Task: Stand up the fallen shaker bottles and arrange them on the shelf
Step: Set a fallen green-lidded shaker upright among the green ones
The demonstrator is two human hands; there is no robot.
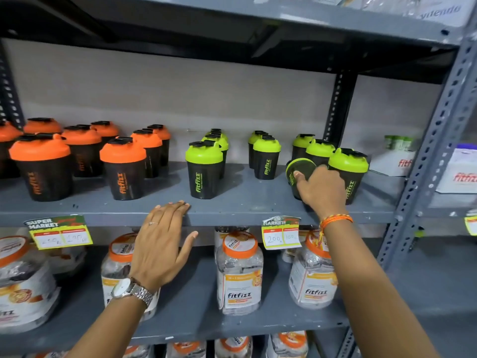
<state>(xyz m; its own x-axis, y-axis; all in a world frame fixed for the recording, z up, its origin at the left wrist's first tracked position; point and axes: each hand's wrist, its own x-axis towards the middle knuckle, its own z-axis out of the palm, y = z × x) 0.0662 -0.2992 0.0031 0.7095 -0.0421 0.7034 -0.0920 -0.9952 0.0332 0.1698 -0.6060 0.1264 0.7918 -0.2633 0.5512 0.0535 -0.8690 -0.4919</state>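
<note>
While right hand (320,188) grips 1 tipped green shaker (299,169), left hand (161,244) spread flat, empty

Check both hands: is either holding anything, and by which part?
The right hand grips a fallen green-lidded shaker bottle around its body, near the base. The left hand holds nothing, fingers resting on the shelf edge.

Right hand (320,188) on a tipped shaker bottle (299,171), grey shelf (245,202)

Bottle's round base facing the camera, fingers wrapped over it, just beside an upright green-lidded shaker (348,171). Left hand (161,244) flat and spread, fingertips touching the shelf's front edge. Orange-lidded shakers (121,167) upright at left.
</note>
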